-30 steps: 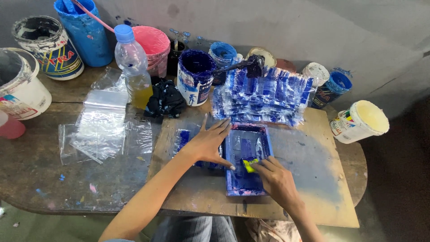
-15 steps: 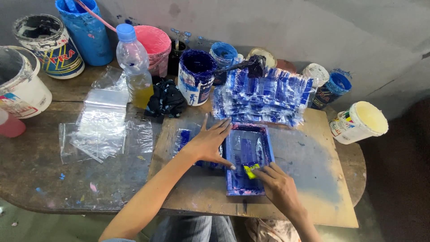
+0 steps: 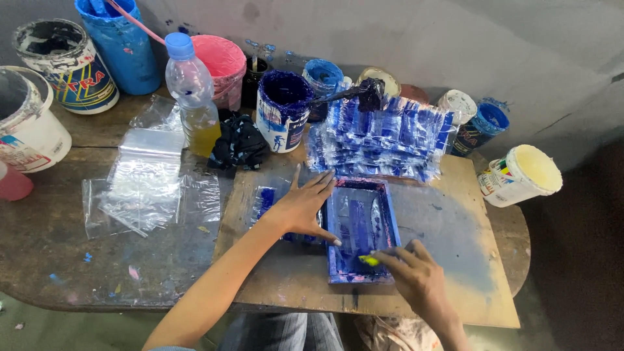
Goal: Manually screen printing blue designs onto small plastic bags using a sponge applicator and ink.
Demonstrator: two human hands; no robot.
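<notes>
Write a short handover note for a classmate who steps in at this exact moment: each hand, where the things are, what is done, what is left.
Left hand: flat and spread on the left edge of the blue printing frame, pinning it to the wooden board.
Right hand: fingers pinch a small yellow tool at the frame's lower edge.
Done: a pile of blue-printed plastic bags lies behind the frame.
Left: clear unprinted bags wait on the table, left of the board.
Ink: the open blue paint can stands behind the board.
</notes>
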